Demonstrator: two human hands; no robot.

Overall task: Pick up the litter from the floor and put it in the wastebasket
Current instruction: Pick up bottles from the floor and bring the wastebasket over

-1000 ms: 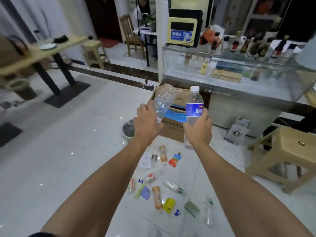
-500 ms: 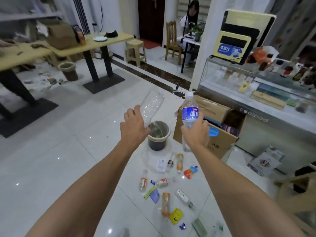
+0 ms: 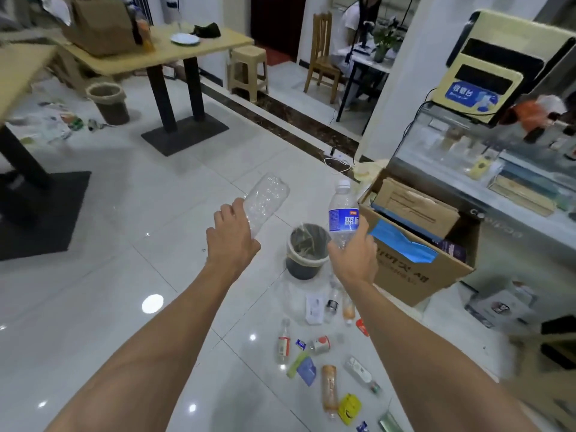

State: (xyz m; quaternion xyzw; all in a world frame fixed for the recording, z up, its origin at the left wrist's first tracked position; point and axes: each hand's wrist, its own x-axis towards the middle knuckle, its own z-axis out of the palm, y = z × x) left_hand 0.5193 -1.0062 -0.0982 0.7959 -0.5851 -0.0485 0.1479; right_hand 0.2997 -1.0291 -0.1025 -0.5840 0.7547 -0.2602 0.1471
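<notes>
1. Since a half-second ago, the view has swung leftward; the wastebasket [image 3: 307, 251] now sits between both hands.
2. Left hand [image 3: 232, 236] grips a crumpled clear bottle [image 3: 265, 199].
3. Right hand [image 3: 353, 255] grips a blue-labelled water bottle [image 3: 343, 213].
4. Litter [image 3: 328, 363] strews the tiles below.

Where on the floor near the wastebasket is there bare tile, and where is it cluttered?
Bare tile runs left of the wastebasket, out to the dark table base, below the left hand. Just right of it stands the cardboard box. The nearer floor is crowded with litter: an orange bottle, a yellow packet, a blue wrapper.
</notes>
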